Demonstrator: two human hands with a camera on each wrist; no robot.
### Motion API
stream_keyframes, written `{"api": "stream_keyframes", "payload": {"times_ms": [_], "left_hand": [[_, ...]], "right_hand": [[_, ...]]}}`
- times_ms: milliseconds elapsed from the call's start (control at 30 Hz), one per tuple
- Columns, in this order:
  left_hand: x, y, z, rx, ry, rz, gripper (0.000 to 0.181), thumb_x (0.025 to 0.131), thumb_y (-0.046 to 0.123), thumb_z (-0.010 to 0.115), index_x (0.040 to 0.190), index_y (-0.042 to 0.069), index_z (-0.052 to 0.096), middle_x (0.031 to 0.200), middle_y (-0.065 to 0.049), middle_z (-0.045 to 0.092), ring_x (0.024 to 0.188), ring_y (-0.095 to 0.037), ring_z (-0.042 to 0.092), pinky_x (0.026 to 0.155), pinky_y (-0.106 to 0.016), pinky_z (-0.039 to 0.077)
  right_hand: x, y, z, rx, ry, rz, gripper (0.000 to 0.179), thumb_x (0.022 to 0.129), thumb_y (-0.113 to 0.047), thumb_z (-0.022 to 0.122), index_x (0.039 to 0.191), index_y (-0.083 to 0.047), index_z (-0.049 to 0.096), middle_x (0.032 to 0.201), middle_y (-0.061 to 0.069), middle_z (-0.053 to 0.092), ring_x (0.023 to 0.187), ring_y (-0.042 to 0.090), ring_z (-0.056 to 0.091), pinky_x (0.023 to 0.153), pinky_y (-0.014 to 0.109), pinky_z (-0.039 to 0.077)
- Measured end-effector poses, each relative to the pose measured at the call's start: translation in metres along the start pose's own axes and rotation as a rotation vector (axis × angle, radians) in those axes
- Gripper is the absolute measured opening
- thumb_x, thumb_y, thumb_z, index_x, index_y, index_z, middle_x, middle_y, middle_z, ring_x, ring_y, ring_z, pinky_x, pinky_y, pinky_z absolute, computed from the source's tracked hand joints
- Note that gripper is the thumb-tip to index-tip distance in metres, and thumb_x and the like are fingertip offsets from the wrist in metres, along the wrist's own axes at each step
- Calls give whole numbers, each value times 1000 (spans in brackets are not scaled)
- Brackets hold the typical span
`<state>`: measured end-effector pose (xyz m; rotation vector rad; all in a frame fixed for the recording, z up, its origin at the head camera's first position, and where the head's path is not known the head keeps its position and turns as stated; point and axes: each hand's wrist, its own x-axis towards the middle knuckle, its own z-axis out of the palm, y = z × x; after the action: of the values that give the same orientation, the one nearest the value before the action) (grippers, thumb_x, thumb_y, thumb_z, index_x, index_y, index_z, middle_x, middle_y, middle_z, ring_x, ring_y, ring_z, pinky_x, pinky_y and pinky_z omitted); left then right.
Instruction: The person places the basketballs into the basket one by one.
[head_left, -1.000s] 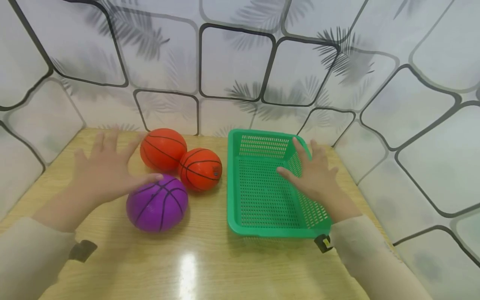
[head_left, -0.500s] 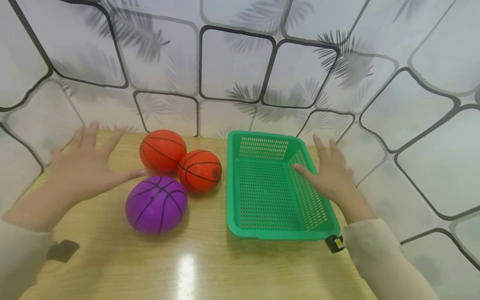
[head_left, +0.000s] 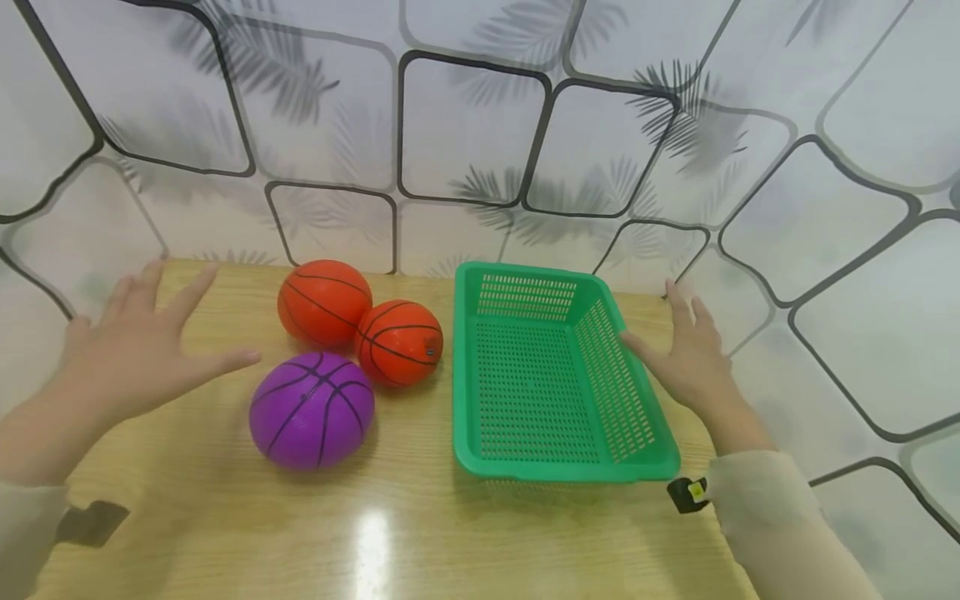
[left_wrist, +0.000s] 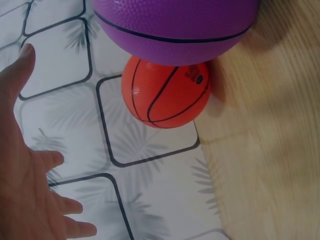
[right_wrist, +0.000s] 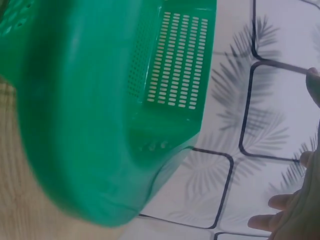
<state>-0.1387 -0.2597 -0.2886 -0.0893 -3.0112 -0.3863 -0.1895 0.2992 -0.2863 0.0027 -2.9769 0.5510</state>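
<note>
To the left of the balls, my left hand (head_left: 138, 350) is held with fingers spread, touching nothing. Closest to its thumb is a purple ball (head_left: 311, 410) with black basketball lines. Two orange-red mini basketballs sit behind it: one at the back (head_left: 325, 303) and a smaller one (head_left: 400, 343) beside it. In the left wrist view the purple ball (left_wrist: 175, 25) covers part of an orange-red ball (left_wrist: 165, 95). On the right, my right hand (head_left: 690, 354) has its fingers extended beside the right rim of a green plastic basket (head_left: 467, 383); contact cannot be told. No ball lies in the basket.
The light wooden table (head_left: 420, 542) carries everything and shows a bright glare near its front. Patterned white panels (head_left: 472, 125) rise behind it and on both sides. A small dark device (head_left: 686, 494) is worn at my right wrist, another (head_left: 93, 523) at my left.
Both hands have moved outward: the left from over the balls toward the left, the right from above the basket to its right side. Balls and basket stay where they were.
</note>
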Motion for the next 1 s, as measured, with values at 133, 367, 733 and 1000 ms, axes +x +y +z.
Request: {"api": "stream_keyframes", "payload": {"times_ms": [133, 367, 733, 1000], "left_hand": [[-3, -8, 5, 11, 1, 13, 106, 79, 70, 58, 154, 19, 3, 152, -26, -18, 132, -59, 3, 78, -84, 14], [-6, -26, 21, -41, -37, 31, 106, 79, 66, 62, 154, 16, 6, 150, -34, -9, 124, -65, 15, 78, -84, 18], [-16, -43, 51, -321, -127, 110, 106, 81, 43, 73, 154, 22, 0, 149, -36, -2, 125, -66, 13, 80, -83, 17], [-20, -44, 69, -556, -90, 263, 111, 71, 21, 83, 154, 18, 9, 152, -27, 15, 128, -58, 21, 89, -78, 19]], "right_hand": [[-1, 13, 3, 53, 2, -22, 95, 91, -62, 47, 153, -17, -9, 153, 31, -2, 135, 55, 4, 90, 81, 12], [-2, 35, 12, 158, -32, 3, 96, 91, -58, 50, 152, -14, -10, 152, 33, 4, 133, 56, 12, 95, 75, 19], [-7, 54, 23, 362, -208, 110, 97, 92, -57, 49, 151, -17, -17, 150, 36, 3, 127, 59, 24, 94, 70, 31], [-8, 63, 35, 523, -281, 121, 98, 91, -55, 53, 152, -13, -12, 149, 36, 9, 131, 54, 23, 95, 63, 37]]}}
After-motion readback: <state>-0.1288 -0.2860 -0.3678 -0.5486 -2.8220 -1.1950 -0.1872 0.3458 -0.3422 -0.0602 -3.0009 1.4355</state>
